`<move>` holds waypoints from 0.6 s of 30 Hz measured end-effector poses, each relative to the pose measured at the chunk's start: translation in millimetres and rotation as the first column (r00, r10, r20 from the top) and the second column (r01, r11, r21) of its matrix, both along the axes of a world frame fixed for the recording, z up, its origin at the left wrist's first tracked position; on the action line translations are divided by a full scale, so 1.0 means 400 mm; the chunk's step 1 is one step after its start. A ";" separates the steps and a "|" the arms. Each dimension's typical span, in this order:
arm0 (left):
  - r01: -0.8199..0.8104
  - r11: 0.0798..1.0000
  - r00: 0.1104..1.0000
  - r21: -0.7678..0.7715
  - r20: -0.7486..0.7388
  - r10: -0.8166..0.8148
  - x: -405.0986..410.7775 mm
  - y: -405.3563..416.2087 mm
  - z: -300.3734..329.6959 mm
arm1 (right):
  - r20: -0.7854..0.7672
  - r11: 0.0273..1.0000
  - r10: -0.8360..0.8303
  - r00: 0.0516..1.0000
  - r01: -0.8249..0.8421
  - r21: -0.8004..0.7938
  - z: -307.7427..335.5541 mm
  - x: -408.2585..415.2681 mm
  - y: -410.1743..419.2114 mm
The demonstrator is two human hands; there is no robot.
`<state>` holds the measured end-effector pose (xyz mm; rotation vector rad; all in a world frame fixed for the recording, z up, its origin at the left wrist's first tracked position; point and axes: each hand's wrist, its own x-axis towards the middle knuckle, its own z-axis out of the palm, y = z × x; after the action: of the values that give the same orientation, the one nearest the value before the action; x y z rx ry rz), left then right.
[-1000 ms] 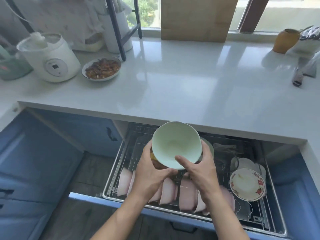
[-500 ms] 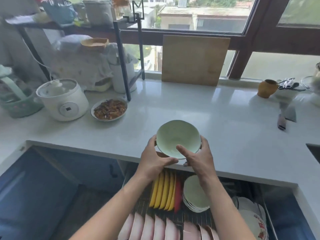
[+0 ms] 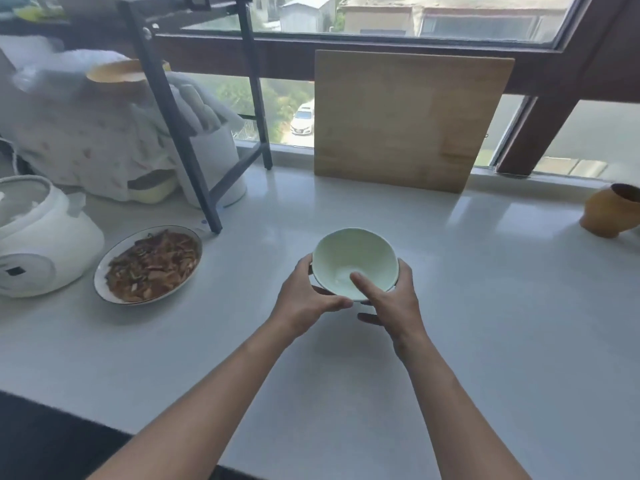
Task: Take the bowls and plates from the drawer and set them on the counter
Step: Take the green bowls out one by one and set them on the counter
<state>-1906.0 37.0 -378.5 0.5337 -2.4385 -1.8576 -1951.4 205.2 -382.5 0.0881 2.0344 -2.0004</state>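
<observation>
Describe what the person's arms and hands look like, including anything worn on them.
Both forearms are bare up to the frame's bottom edge, with no sleeves in view. The left hand and right hand wear no gloves, and no rings, watch or bracelets show on the fingers or wrists.

A plate of food (image 3: 152,266) sits beside a white cooker (image 3: 41,244); a cutting board (image 3: 408,123) leans upright.

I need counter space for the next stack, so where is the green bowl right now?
In the head view the green bowl is mid-counter, gripped between the left hand and right hand, right of the plate of food.
</observation>
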 end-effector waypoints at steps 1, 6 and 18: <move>-0.002 1.000 1.000 0.001 0.002 0.002 -0.037 -0.006 -0.009 | 0.012 1.000 0.004 1.000 -0.004 0.005 -0.008 -0.036 -0.007; -0.022 1.000 0.999 0.009 0.028 0.022 -0.173 -0.042 -0.042 | 0.058 1.000 0.017 0.998 -0.018 0.019 -0.029 -0.175 -0.041; -0.024 0.999 1.000 0.036 -0.001 0.024 -0.388 -0.126 -0.074 | 0.054 0.998 0.043 0.998 -0.045 0.035 -0.069 -0.400 -0.126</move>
<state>-2061.2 -13.2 -408.2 0.5612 -2.3910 -1.8959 -2111.3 154.7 -410.1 0.1017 2.0227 -1.9146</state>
